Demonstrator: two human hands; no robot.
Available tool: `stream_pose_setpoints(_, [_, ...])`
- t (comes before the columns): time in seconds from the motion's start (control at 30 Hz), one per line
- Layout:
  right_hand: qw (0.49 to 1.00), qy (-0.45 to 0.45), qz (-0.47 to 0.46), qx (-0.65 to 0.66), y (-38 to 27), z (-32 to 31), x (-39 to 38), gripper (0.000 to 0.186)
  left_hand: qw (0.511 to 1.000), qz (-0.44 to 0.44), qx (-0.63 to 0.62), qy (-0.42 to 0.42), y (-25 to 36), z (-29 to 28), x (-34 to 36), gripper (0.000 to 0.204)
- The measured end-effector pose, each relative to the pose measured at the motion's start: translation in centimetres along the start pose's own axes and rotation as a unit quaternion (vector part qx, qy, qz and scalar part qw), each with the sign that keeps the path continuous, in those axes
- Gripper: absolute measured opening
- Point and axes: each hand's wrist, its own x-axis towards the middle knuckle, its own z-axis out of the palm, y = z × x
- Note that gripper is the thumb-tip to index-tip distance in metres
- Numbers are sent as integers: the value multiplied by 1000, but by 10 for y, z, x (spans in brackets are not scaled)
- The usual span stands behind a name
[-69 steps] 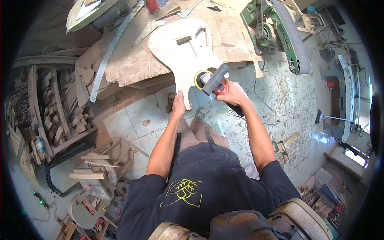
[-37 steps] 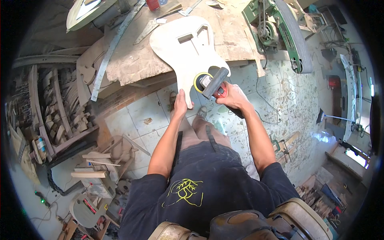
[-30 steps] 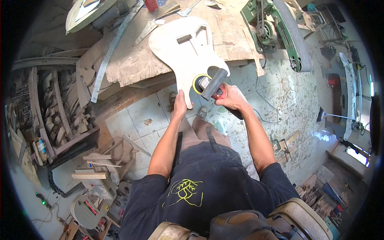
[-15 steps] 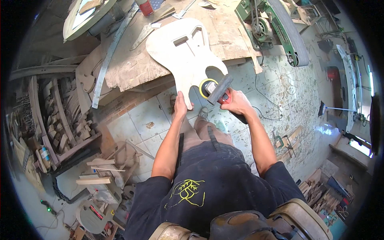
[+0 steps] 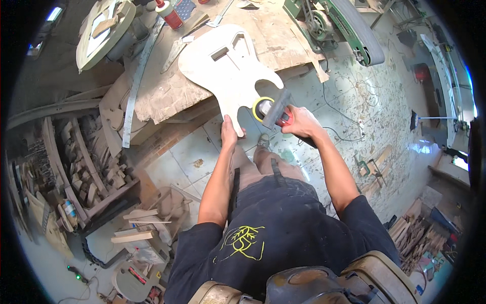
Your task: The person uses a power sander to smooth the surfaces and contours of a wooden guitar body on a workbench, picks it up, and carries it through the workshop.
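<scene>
The bench has a worn, ragged front edge, and a long metal strip lies across its left part and juts past that edge. A red bottle with a pale top stands near the far side, beside thin wooden offcuts, and a rounded pale wooden piece sits farther left with a scrap on top. To the right, a green belt machine with a grey belt reaches out beyond the bench edge. Dark cord trails over the tiled floor below it, while a rack of wood scraps fills the left side and a clamp lies on the floor at right. The pale guitar-shaped board rests partly on the bench, its narrow end overhanging toward the person. The left hand is closed around the tip of that end, thumb on top. The right hand is wrapped around the red body of a sander, whose dark bar hides part of the tool; its yellow-rimmed pad is by the board's curved cutaway, though whether they touch I cannot tell.
</scene>
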Motion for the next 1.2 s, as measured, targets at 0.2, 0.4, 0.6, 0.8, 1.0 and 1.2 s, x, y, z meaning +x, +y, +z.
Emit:
stream_pose_setpoints(0.2, [979,64,79,175,52,8,-70,57,997,-59,-48,-7,74,-6,-25,76])
stream_pose_setpoints(0.4, [938,129,122,297,59,11,-105,54,993,-8,-98,-63,161,-37,-47,75])
stream_pose_setpoints(0.6, [924,191,93,317,74,33,-107,53,984,-1,-145,-106,207,-36,-36,70])
stream_pose_setpoints(0.8, [886,178,113,414,59,37,-119,47,979,-23,-163,-118,212,-35,-32,68])
stream_pose_setpoints(1.0, [882,188,120,416,65,50,-126,48,973,-4,-190,-128,240,-42,-35,55])
stream_pose_setpoints(1.2, [877,225,131,403,72,63,-130,47,972,-39,-200,-117,294,-66,-35,46])
